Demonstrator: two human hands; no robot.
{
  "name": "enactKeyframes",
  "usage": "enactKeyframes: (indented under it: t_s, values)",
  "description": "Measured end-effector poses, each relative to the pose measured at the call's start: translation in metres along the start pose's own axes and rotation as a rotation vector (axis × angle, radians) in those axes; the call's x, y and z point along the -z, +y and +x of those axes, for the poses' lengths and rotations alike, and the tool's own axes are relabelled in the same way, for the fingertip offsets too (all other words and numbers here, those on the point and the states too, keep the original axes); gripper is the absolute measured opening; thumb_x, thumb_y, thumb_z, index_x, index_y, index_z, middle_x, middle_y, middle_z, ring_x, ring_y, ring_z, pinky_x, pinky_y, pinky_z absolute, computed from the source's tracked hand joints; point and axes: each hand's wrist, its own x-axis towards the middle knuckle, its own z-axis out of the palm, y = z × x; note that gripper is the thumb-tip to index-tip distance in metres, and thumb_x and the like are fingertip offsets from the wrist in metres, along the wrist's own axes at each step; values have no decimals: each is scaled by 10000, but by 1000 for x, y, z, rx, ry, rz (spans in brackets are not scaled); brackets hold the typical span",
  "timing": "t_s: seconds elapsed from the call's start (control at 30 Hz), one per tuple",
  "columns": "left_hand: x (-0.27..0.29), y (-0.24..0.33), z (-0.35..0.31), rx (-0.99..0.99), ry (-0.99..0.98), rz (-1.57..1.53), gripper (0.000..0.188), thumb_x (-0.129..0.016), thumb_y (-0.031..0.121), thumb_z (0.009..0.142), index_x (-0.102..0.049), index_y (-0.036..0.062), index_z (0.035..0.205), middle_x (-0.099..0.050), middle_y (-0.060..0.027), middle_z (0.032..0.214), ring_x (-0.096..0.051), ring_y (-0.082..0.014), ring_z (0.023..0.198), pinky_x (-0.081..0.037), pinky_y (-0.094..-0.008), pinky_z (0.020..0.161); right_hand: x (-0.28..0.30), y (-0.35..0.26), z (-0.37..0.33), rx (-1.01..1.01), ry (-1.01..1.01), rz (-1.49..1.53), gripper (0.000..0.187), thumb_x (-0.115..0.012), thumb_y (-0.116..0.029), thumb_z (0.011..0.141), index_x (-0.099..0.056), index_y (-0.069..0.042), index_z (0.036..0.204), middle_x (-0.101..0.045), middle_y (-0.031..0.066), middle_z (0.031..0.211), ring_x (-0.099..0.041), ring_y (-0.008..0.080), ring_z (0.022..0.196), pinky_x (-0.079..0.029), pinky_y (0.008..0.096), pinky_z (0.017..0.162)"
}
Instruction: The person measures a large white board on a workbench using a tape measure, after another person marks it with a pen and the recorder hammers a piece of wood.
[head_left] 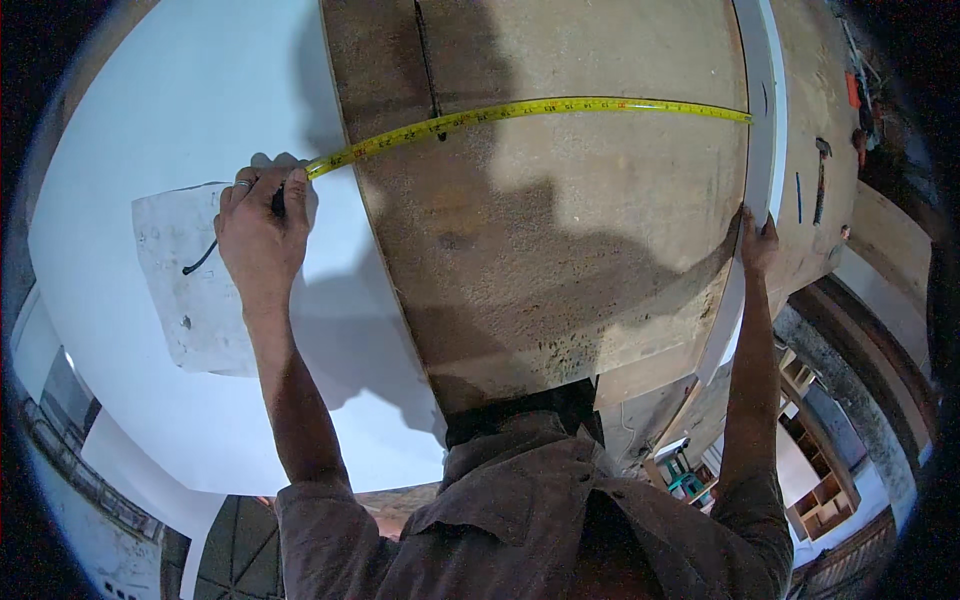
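A yellow tape measure (530, 108) stretches across a brown wooden board (620, 190), its blade bowed. My left hand (262, 225) is closed around the tape's dark case, which the fingers mostly hide, above a large white sheet (180, 100). A black cord (202, 258) trails from that hand over a worn, pale paper (180, 290). On the right, the blade's far end meets a long white strip (762, 150). My right hand (760, 245) grips this strip lower down, thumb and fingers on either side of its edge.
A hammer (821, 180) and a thin blue stick (799, 198) lie right of the strip. A dark, narrow slot (428, 60) runs through the board's upper left. Wooden shelving (822, 490) stands at lower right, and a dark round object (240, 550) at lower left.
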Motion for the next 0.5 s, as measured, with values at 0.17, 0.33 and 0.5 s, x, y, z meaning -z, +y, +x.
enactKeyframes:
  t_s: [0.17, 0.33, 0.5]
  values:
    - [3, 1, 0, 25, -32, -1, 288, -622, 358, 968, -750, 104, 1010, -677, -119, 961, -629, -333, 937, -501, -469, 798, -1, -25, 8, -69, -58, -50, 558, -734, -372, 886, -621, 27, 1260, -710, 219, 1129, -696, 331, 1040, -535, 419, 886]
    - [5, 3, 3, 17, -42, 10, 295, -617, 364, 969, -737, 95, 986, -680, -127, 963, -625, -351, 945, -498, -484, 807, -5, -5, 15, 55, -9, -124, 506, -731, -361, 867, -647, 32, 1176, -723, 223, 1051, -720, 343, 947, -557, 440, 811]
    - [9, 7, 6, 67, -99, -58, 288, -622, 350, 968, -737, 89, 1003, -682, -141, 963, -625, -354, 960, -500, -478, 820, -5, -19, 9, -9, 53, -151, 440, -731, -354, 867, -673, 9, 1108, -730, 213, 977, -729, 346, 891, -560, 442, 765]
